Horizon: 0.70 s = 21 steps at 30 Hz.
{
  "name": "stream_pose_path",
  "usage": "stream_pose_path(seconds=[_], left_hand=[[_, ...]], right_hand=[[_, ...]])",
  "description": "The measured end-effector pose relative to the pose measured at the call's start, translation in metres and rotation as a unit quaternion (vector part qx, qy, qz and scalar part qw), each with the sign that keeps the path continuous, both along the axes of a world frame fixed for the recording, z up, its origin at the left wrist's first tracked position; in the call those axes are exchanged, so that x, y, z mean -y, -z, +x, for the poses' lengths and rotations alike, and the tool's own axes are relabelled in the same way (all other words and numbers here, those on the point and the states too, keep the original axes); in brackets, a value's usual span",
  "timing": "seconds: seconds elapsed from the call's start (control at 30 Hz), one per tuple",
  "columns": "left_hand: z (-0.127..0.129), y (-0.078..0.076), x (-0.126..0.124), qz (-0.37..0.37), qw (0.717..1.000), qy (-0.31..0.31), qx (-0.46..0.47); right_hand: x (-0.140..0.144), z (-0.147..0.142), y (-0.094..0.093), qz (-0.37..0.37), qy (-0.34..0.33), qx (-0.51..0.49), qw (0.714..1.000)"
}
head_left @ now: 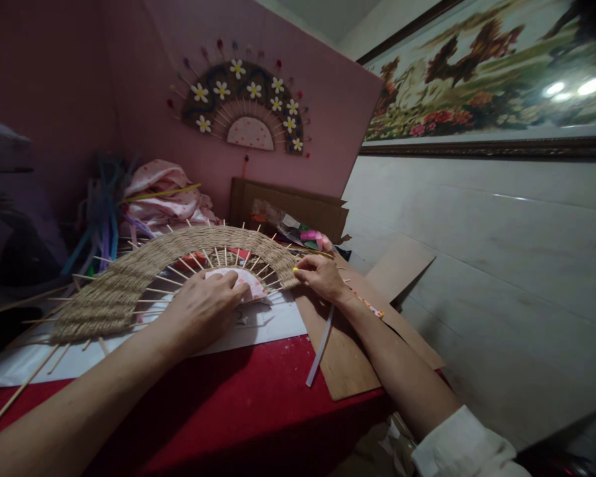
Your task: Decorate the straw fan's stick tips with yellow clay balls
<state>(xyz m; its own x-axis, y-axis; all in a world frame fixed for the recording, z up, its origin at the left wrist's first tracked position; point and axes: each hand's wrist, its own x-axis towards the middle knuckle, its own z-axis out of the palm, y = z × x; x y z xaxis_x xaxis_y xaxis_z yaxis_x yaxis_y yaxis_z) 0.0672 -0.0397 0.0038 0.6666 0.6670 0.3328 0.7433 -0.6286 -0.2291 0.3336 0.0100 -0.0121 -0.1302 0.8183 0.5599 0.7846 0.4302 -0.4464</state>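
So we've got a half-round woven fan [144, 265] lying flat on the counter [238, 391], which has a red cloth over it, with a white sheet [273, 324] under the fan. Its straight base runs roughly left to right in front of us, the arch bulges away toward the pink wall [298, 79], and the thin sticks [179, 273] spread out from the hub like spokes, poking past the rim of the weave.

Our left hand [203, 311] lies flat on the pink dotted hub [248, 281], fingers spread a bit and pressing down, nothing gripped. Our right hand [322, 275] is at the right end of the arch, fingers pinched narrow right at the edge of the weave; we can't make out exactly what's between them. A white strip [320, 351] hangs down below that wrist across a brown cardboard sheet [352, 364].

Behind the fan there's a clear plastic bag [291, 228] with colourful bits inside, too blurry to name. A finished fan with white flowers [246, 106] hangs on the wall.
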Motion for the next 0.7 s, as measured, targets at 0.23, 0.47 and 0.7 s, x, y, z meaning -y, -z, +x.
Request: stream_pose_path(seconds=[0.23, 0.47, 0.7], left_hand=[[0.0001, 0.0002, 0.0012, -0.004, 1.0, -0.003, 0.014], [0.0004, 0.0007, -0.0006, -0.007, 1.0, -0.007, 0.009], [0.0002, 0.0006, -0.0002, 0.0, 1.0, -0.005, 0.004]], right_hand=[[-0.0024, 0.0018, 0.0004, 0.013, -0.002, -0.019, 1.0], [0.0014, -0.0005, -0.0024, -0.01, -0.008, -0.001, 1.0], [-0.0005, 0.0007, -0.0003, -0.014, -0.01, -0.01, 1.0]])
